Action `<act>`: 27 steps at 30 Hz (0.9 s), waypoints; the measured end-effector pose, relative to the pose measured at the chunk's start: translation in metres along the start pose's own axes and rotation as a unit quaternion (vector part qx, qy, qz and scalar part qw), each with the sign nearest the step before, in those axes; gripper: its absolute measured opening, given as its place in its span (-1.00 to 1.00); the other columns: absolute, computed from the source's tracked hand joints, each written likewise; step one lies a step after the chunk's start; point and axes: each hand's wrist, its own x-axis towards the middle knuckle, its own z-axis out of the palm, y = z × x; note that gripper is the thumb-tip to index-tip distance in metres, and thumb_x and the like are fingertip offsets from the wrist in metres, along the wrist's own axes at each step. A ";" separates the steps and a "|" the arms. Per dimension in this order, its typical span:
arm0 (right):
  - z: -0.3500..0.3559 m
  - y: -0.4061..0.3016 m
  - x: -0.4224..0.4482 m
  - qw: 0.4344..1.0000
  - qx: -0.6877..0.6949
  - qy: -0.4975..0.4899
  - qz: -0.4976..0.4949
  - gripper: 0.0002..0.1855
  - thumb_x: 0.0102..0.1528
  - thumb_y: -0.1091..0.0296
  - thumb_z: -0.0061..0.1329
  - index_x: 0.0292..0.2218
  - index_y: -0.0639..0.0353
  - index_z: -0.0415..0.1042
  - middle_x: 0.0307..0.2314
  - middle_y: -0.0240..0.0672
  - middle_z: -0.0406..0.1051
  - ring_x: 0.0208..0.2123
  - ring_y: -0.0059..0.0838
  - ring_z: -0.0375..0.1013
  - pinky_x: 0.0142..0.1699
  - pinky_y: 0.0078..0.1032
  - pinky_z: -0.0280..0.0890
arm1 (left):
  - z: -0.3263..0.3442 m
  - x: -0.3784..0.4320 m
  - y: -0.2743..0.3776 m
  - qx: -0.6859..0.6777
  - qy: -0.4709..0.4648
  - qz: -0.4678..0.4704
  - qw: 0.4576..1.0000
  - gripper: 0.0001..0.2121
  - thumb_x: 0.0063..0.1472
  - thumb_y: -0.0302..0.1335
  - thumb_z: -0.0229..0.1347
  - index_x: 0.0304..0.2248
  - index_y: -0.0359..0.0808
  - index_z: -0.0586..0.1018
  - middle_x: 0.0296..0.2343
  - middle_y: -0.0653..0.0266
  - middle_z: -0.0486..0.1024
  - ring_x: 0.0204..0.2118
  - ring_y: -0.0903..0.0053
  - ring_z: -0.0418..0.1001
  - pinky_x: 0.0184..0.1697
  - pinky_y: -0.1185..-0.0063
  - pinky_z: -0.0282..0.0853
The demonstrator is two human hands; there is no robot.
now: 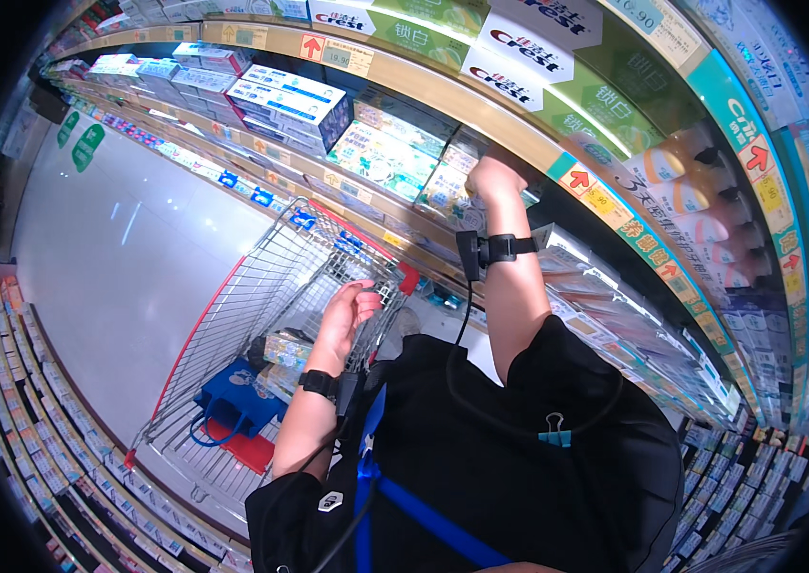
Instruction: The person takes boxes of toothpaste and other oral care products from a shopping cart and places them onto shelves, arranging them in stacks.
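My right hand [496, 179] reaches into a store shelf, at boxed toothpaste [451, 190] with pale floral printing. Its fingers are partly hidden under the shelf above, so its grasp cannot be made out. Over the near end of a metal shopping cart [207, 315] hangs my left hand [351, 311], its fingers loosely curled and nothing visible in them. In the cart lie a blue tote bag [240, 390], a red flat item [240, 448] and several patterned packages [286, 351]. A black strap with a device is on each wrist.
Crest toothpaste boxes [512, 68] fill the upper shelf, and more boxes [290, 100] stand left of my right hand. Packaged goods [591, 279] line the shelf on the right. A price-tag rail [433, 79] curves above my right hand. Another stocked shelf [39, 430] borders the aisle floor [111, 236].
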 end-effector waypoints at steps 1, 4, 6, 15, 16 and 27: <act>-0.012 -0.003 -0.003 0.995 -0.006 -0.099 0.014 -0.11 -0.05 0.23 0.21 0.24 0.10 0.09 0.22 -0.06 0.06 0.26 -0.08 0.06 0.29 -0.24 0.06 | 0.002 -0.005 0.005 0.001 -0.009 0.004 1.000 -0.73 0.36 -0.36 -0.16 -0.11 -0.31 0.49 -0.41 0.24 0.57 -0.37 0.53 0.53 -0.26 0.63 0.40; -0.042 -0.011 -0.017 0.994 -0.029 -0.101 0.000 0.07 -0.23 0.27 0.35 0.24 0.14 0.07 0.22 -0.04 0.06 0.25 -0.07 0.08 0.25 -0.23 0.14 | -0.010 -0.003 0.002 -0.012 -0.030 0.019 0.999 -0.70 0.34 -0.32 -0.18 -0.10 -0.28 0.48 -0.37 0.20 0.56 -0.32 0.50 0.51 -0.19 0.55 0.36; -0.045 -0.027 -0.027 0.996 -0.046 -0.054 -0.055 0.01 -0.25 0.24 0.36 0.19 0.18 0.18 0.14 -0.03 0.22 0.16 -0.11 0.25 0.17 -0.29 0.24 | -0.022 -0.007 0.005 -0.013 -0.019 0.031 0.999 -0.69 0.33 -0.32 -0.19 -0.10 -0.28 0.47 -0.38 0.22 0.55 -0.33 0.51 0.49 -0.20 0.55 0.35; -0.054 -0.010 -0.023 0.990 -0.054 -0.100 -0.081 0.02 -0.36 0.01 0.40 0.05 0.40 0.30 -0.02 0.05 0.37 0.01 -0.12 0.39 0.12 -0.39 0.28 | -0.045 -0.004 0.005 -0.050 -0.023 0.043 0.998 -0.69 0.31 -0.28 -0.16 -0.14 -0.30 0.50 -0.42 0.24 0.54 -0.37 0.54 0.50 -0.26 0.58 0.34; -0.051 -0.011 -0.022 0.990 -0.075 -0.087 -0.079 0.09 -0.38 0.01 0.41 0.09 0.40 0.24 0.03 0.05 0.32 0.07 -0.10 0.33 0.15 -0.39 0.24 | -0.049 -0.005 0.004 -0.056 -0.021 0.044 0.997 -0.69 0.31 -0.28 -0.16 -0.14 -0.30 0.50 -0.42 0.24 0.54 -0.37 0.54 0.50 -0.26 0.58 0.34; -0.037 0.007 -0.036 0.992 -0.081 0.070 -0.061 -0.02 -0.21 0.06 0.31 0.15 0.26 0.17 -0.05 0.05 0.39 0.00 -0.05 0.41 0.08 -0.29 0.31 | -0.051 -0.005 0.002 -0.041 -0.020 0.026 0.999 -0.70 0.29 -0.27 -0.12 -0.17 -0.28 0.51 -0.42 0.30 0.55 -0.38 0.57 0.51 -0.27 0.62 0.35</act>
